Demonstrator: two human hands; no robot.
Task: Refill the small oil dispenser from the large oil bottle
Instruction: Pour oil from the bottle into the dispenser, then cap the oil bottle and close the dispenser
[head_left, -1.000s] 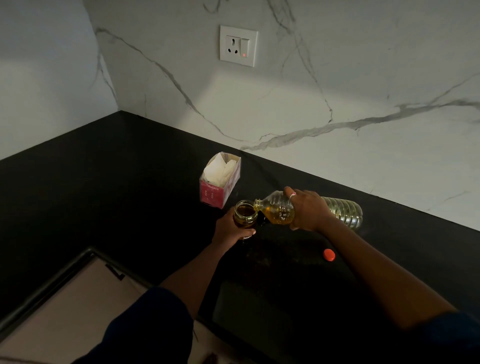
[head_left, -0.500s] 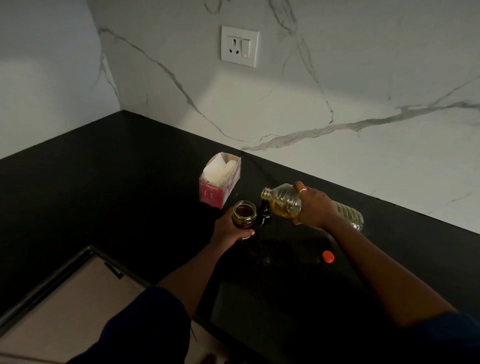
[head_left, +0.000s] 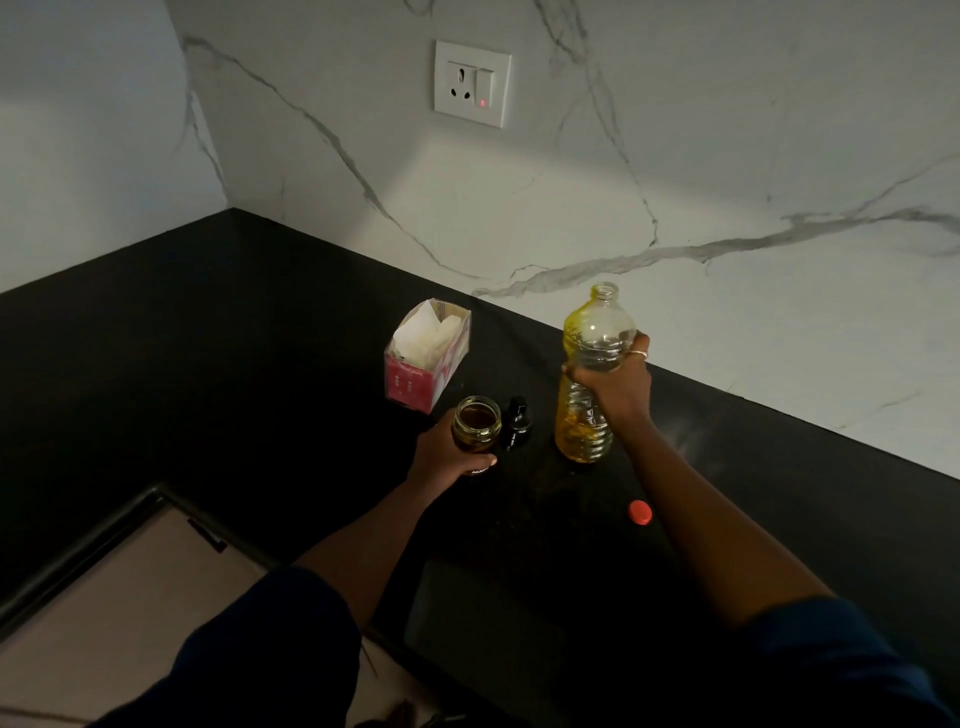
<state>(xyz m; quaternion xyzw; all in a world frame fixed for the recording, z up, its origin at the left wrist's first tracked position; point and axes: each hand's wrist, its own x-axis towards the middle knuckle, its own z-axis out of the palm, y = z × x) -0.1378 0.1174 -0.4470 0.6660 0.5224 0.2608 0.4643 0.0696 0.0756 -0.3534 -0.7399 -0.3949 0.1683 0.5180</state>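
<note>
The small oil dispenser (head_left: 476, 426), an uncapped glass jar holding dark oil, stands on the black counter (head_left: 208, 374) with my left hand (head_left: 447, 460) wrapped around its lower part. Just to its right lies its black spout cap (head_left: 517, 422). The large clear plastic oil bottle (head_left: 587, 374) stands upright on the counter, uncapped, with yellow oil in its lower half. My right hand (head_left: 615, 384) grips it around the middle. Its red cap (head_left: 640, 512) lies on the counter nearer to me, right of the bottle.
A pink tissue box (head_left: 426, 358) sits behind the dispenser, close to the marble wall. A wall socket (head_left: 471, 83) is above. The counter edge (head_left: 104, 525) drops off at lower left over a pale floor.
My right hand has swung the large bottle from a near-horizontal pouring tilt over the dispenser up to upright, resting on the counter. My left hand has stayed on the dispenser.
</note>
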